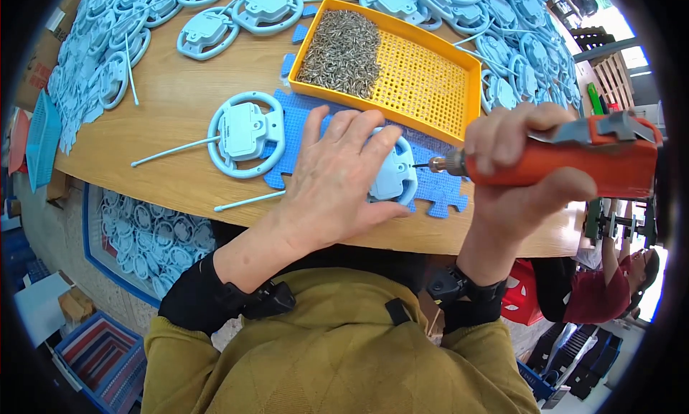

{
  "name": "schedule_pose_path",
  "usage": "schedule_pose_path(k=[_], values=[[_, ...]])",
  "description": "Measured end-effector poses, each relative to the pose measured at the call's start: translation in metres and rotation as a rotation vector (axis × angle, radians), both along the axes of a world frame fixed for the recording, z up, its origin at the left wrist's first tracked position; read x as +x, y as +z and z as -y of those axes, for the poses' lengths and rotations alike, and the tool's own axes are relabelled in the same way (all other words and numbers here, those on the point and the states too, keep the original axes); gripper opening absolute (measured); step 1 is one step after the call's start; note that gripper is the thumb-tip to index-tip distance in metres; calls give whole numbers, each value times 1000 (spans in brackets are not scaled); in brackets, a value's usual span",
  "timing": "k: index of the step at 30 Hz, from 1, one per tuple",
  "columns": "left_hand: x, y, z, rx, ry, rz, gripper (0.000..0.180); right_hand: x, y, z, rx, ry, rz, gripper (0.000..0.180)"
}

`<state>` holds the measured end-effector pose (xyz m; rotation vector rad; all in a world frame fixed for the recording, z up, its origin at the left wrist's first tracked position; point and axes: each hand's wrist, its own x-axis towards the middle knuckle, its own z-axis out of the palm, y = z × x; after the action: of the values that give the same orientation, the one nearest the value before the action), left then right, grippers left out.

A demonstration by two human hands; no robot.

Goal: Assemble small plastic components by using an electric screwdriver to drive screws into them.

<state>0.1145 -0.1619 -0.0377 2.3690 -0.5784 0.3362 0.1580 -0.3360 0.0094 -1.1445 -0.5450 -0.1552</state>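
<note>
My right hand [520, 156] is wrapped round an orange electric screwdriver [574, 159]. The tool lies level, its thin bit pointing left and meeting the right part of a light-blue toy steering wheel [393, 176]. Over that wheel my left hand [337, 166] lies flat with fingers spread, hiding most of it. A light-blue rod [250, 201] sticks out from under my left wrist. Both rest on or by a blue foam mat [291, 138]. Left of the hand is another toy steering wheel [245, 133] with a rod attached, its back facing up.
A yellow perforated tray [430, 77] beyond the mat has small metal screws [341, 52] heaped at its left end. Piles of light-blue wheels [118, 26] cover the table's far left and far right. A crate of wheels [154, 234] stands below the table edge. Another person [603, 292] is at right.
</note>
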Motion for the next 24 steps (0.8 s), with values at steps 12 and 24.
schedule_pose_path(k=[12,24], values=[[-16,2,4,-182,-77,122,17,-19,26,2,67,238,121,71],[-29,-2,7,-382,-105,92,12,-31,38,4,86,276,158,69]])
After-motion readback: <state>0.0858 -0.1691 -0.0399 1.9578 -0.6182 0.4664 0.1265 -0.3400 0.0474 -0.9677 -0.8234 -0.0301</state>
